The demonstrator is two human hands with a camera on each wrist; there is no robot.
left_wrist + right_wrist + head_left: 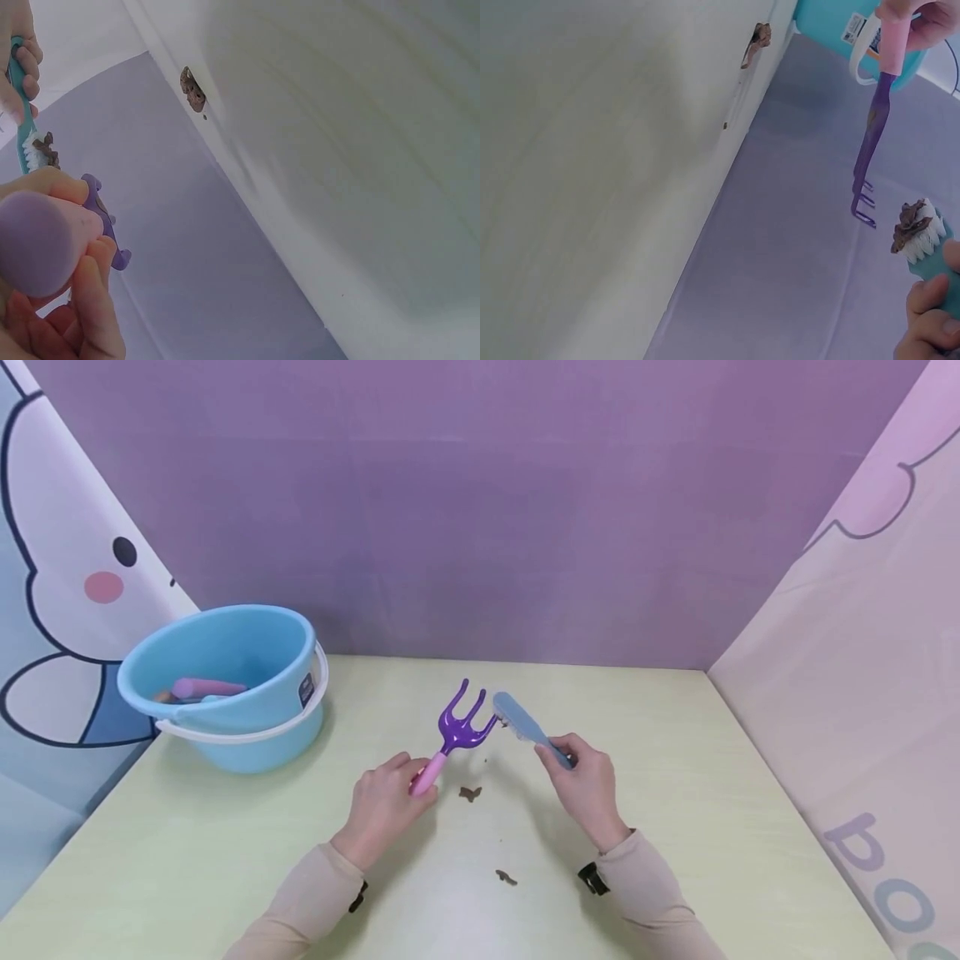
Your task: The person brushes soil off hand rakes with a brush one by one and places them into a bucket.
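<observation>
By its pink handle, my left hand (384, 800) grips a small purple garden fork (459, 732) with three tines, raised above the table. My right hand (588, 783) holds a blue-handled brush (523, 722), its head close beside the fork's tines. In the right wrist view the white bristles (928, 241) carry a crumpled brown dry leaf bit (910, 220), and the tines are apart from the brush. One brown leaf piece (470, 793) lies on the table under the fork; another leaf piece (506, 877) lies nearer to me.
A light blue bucket (255, 758) with a white handle stands at the back left, with a pink-handled item (208, 688) and other partly hidden things inside. The pale table (675, 893) meets a purple backdrop (480, 527) behind and printed cloth walls at both sides.
</observation>
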